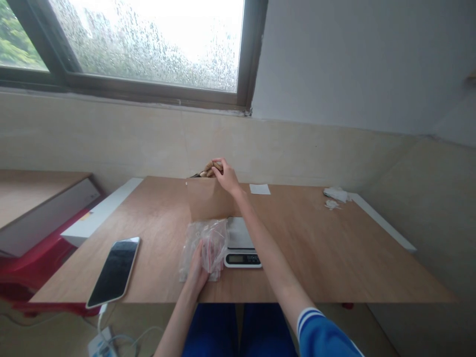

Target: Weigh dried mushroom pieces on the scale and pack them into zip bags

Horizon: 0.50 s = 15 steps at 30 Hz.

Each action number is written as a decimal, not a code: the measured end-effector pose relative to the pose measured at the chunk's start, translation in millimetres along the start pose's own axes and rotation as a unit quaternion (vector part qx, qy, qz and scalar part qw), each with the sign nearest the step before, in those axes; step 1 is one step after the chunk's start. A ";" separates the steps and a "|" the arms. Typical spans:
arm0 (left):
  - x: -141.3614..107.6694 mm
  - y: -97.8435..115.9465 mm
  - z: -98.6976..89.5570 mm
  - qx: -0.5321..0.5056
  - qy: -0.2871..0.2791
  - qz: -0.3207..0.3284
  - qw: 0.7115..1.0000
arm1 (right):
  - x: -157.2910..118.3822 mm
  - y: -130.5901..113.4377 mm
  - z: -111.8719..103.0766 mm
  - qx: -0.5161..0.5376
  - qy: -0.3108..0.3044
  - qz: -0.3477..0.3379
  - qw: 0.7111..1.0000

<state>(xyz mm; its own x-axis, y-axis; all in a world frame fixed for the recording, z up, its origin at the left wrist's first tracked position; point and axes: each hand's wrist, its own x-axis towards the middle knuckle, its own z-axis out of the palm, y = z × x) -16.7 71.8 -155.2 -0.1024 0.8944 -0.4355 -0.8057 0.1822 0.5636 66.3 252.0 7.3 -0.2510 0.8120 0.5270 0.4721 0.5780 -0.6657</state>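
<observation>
My right hand (226, 177) reaches over the top of a brown cardboard box (211, 198) at the back of the table. Its fingers are closed at a light-brown, knobbly piece (214, 166), one of several showing above the box's rim; their kind is too small to tell. Clear plastic zip bags (191, 243) lie in front of the box, and my left hand (200, 265) grips one, its fingers partly seen through the film. Just right of the bags stands a kitchen scale (240, 235) with a grey plate and a small display; my right forearm crosses over its right side.
A smartphone (114, 271) with a charging cable lies at the table's left front edge. White paper (260, 189) sits behind the scale, and crumpled plastic (336, 194) with white scraps lies far right. Beyond the wooden table (316, 248) rise a wall and a window.
</observation>
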 end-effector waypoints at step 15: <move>1.7 -0.8 -3.5 -0.019 -0.031 -0.039 0.999 | -3.5 3.8 -16.9 -0.169 -0.035 0.044 0.984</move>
<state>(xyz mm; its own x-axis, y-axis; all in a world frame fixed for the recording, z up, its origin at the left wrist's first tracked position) -18.2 71.7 -158.9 -0.0032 0.9022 -0.4312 -0.8316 0.2371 0.5022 83.3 250.0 11.8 -0.2488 0.8678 0.4302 0.7455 0.4551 -0.4869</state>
